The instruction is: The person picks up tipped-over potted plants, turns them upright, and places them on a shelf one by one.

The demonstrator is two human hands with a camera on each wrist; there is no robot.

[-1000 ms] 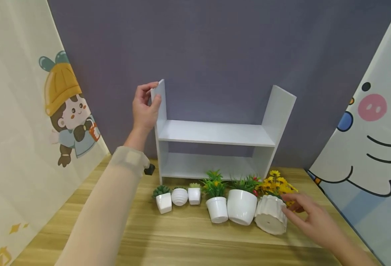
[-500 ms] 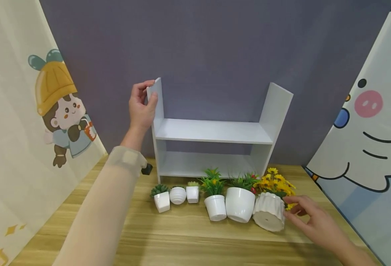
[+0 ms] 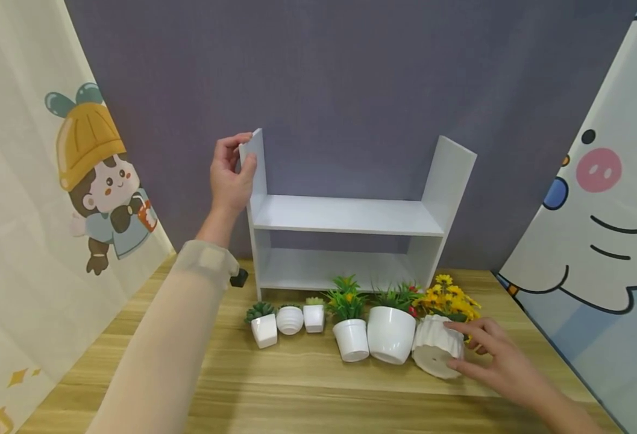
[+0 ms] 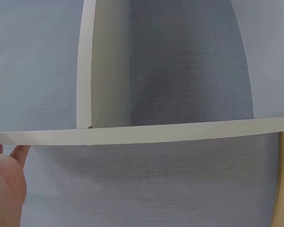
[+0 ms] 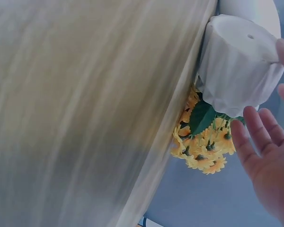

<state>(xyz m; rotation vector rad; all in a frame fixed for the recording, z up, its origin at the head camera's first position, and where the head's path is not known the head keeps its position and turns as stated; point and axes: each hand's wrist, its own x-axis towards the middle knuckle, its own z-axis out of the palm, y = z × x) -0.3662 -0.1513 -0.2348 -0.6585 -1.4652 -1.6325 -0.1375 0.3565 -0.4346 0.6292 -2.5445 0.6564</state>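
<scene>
In the head view my left hand [image 3: 232, 178] grips the upper left side panel of a white two-tier shelf [image 3: 348, 216], thumb on the front and fingers curled over the edge. The left wrist view shows fingertips at the end of that white panel [image 4: 146, 134]. My right hand [image 3: 499, 361] reaches over a white fluted flowerpot [image 3: 432, 343] with yellow flowers [image 3: 445, 295], its thumb and fingers spread apart along the pot's right side. The pot lies tipped, its base [image 5: 246, 33] showing in the right wrist view, and fingertips [image 5: 251, 113] are close to its rim.
Beside the fluted pot lie a wide white pot [image 3: 391, 334] and a tapered white pot [image 3: 352, 340] with greenery. Farther left are small succulent pots, a square one [image 3: 264, 331], a round one [image 3: 290, 320] and another square one [image 3: 314, 317]. Printed curtains flank the wooden table [image 3: 296, 392].
My right hand has moved left, from beside the fluted pot to over its right side. The left hand keeps its hold on the shelf panel. The head view has shifted slightly.
</scene>
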